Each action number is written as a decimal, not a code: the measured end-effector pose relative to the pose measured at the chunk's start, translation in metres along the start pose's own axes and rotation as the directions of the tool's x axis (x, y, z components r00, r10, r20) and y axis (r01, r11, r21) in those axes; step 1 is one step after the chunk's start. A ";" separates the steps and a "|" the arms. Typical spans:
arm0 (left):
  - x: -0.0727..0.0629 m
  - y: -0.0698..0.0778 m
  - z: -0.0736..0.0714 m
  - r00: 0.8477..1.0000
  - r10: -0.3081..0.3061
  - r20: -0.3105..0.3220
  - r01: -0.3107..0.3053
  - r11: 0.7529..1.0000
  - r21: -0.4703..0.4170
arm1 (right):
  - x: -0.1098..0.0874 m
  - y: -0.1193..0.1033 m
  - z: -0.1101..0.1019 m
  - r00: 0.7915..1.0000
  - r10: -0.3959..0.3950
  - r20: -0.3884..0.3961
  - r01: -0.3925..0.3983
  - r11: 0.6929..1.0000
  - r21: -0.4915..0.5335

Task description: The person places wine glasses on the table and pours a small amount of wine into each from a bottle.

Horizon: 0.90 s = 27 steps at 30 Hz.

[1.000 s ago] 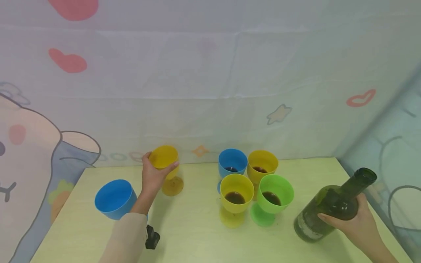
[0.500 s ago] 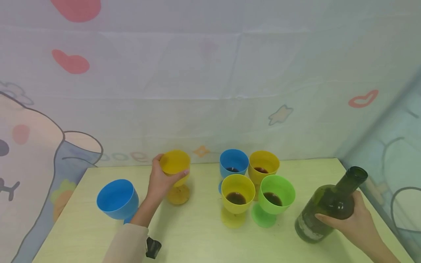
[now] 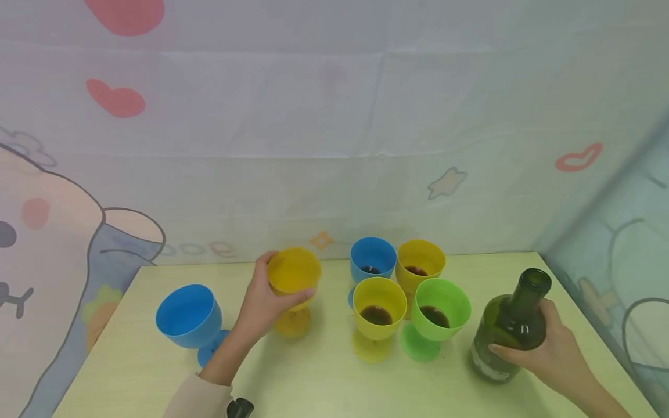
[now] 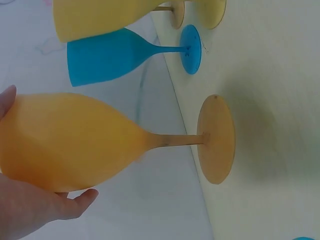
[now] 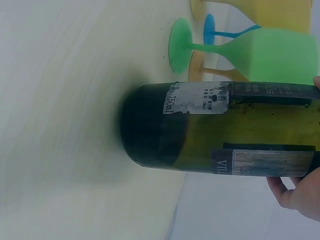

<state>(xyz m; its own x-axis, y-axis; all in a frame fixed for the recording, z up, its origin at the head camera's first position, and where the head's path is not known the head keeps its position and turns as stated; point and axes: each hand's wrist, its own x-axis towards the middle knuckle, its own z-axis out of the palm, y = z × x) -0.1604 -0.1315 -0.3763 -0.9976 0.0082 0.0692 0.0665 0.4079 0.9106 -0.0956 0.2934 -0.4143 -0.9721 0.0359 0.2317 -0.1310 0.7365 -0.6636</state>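
Observation:
My left hand (image 3: 269, 302) grips the bowl of an orange-yellow goblet (image 3: 294, 273), thumb on the near side and fingers round the back. In the left wrist view that goblet (image 4: 75, 142) is upright, its foot over the table with a shadow beside it. My right hand (image 3: 549, 354) holds a green glass wine bottle (image 3: 504, 334) round its body. The bottle (image 5: 215, 130) stands nearly upright, dark liquid low inside, its base close over the table. Left of it are a green goblet (image 3: 441, 305) and a yellow goblet (image 3: 380, 307), both with dark liquid.
Behind those stand a blue goblet (image 3: 372, 255) and another orange-yellow goblet (image 3: 420, 261), each with dark liquid. A blue goblet (image 3: 189, 316) stands at the left beside my forearm. A printed cloth (image 3: 334, 116) hangs along the table's back edge.
My left hand has carried the orange-yellow goblet rightward and nearer, towards the group of goblets. My right hand has brought the tilted bottle closer to upright, its neck swinging left.

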 end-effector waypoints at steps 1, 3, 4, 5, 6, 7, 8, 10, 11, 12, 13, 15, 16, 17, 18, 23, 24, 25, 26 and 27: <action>-0.002 0.001 0.000 1.000 0.005 0.010 -0.005 1.000 0.002 | 0.000 -0.001 0.000 1.000 -0.007 -0.004 0.007 1.000 -0.005; -0.006 0.003 0.001 1.000 0.015 0.024 -0.015 1.000 0.006 | 0.000 -0.003 0.001 1.000 -0.017 -0.007 0.017 1.000 -0.012; -0.007 0.003 0.001 0.999 0.015 0.030 -0.015 1.000 0.008 | 0.000 -0.004 0.001 1.000 -0.023 -0.007 0.023 1.000 -0.013; -0.009 0.004 0.001 0.999 0.017 0.036 -0.017 1.000 0.011 | 0.000 -0.004 0.001 1.000 -0.029 -0.009 0.029 0.999 -0.018; -0.011 0.004 0.002 0.999 0.019 0.041 -0.020 1.000 0.012 | -0.001 -0.005 0.002 0.999 -0.035 -0.009 0.035 0.999 -0.021; -0.012 0.005 0.002 0.999 0.018 0.046 -0.019 1.000 0.013 | -0.001 -0.005 0.003 0.999 -0.042 -0.013 0.041 0.999 -0.026; -0.013 0.005 0.003 0.999 0.015 0.049 -0.016 1.000 0.016 | -0.001 -0.006 0.003 0.999 -0.051 -0.016 0.051 0.998 -0.026; -0.016 0.006 0.004 0.998 0.010 0.055 -0.012 1.000 0.027 | -0.002 -0.006 0.005 0.997 -0.077 -0.032 0.076 0.997 -0.028; -0.017 0.007 0.004 0.998 0.010 0.056 -0.012 0.999 0.033 | -0.002 -0.006 0.006 0.995 -0.089 -0.041 0.088 0.996 -0.028; -0.018 0.007 0.005 0.998 0.012 0.058 -0.014 0.999 0.033 | -0.002 -0.006 0.007 0.994 -0.103 -0.049 0.102 0.995 -0.024; -0.019 0.008 0.006 0.998 0.012 0.059 -0.014 0.999 0.037 | -0.002 -0.006 0.008 0.992 -0.116 -0.058 0.115 0.993 -0.020; -0.021 0.009 0.007 0.998 0.016 0.065 -0.018 0.999 0.037 | -0.002 -0.006 0.008 0.989 -0.135 -0.067 0.134 0.991 -0.014; -0.023 0.010 0.008 0.997 0.016 0.070 -0.019 0.999 0.036 | -0.002 -0.006 0.009 0.988 -0.141 -0.068 0.140 0.990 -0.014; -0.024 0.011 0.008 0.997 0.017 0.075 -0.020 0.999 0.036 | -0.002 -0.006 0.008 0.987 -0.145 -0.066 0.144 0.989 -0.017; -0.025 0.012 0.009 0.997 0.020 0.081 -0.022 0.999 0.035 | -0.002 -0.006 0.008 0.987 -0.149 -0.063 0.148 0.989 -0.020; -0.030 0.015 0.011 0.995 0.022 0.094 -0.027 0.999 0.044 | 0.000 -0.010 0.005 0.982 -0.181 -0.056 0.180 0.983 -0.023; -0.032 0.016 0.011 0.995 0.026 0.095 -0.030 0.999 0.044 | 0.000 -0.011 0.004 0.980 -0.191 -0.061 0.190 0.982 -0.024; -0.033 0.016 0.011 0.995 0.028 0.097 -0.032 0.998 0.045 | 0.001 -0.013 0.004 0.977 -0.202 -0.066 0.201 0.979 -0.026; -0.034 0.016 0.012 0.995 0.028 0.101 -0.033 0.998 0.045 | 0.002 -0.014 0.003 0.974 -0.214 -0.073 0.212 0.977 -0.035; -0.035 0.017 0.012 0.994 0.027 0.106 -0.032 0.998 0.046 | 0.002 -0.016 0.002 0.971 -0.225 -0.079 0.223 0.974 -0.039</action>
<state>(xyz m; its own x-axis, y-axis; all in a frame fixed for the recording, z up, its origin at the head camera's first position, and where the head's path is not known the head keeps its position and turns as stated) -0.1251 -0.1140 -0.3685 -0.9920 0.1160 0.0497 0.0970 0.4494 0.8881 -0.0963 0.2799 -0.4046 -0.8992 -0.0773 0.4307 -0.3364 0.7517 -0.5673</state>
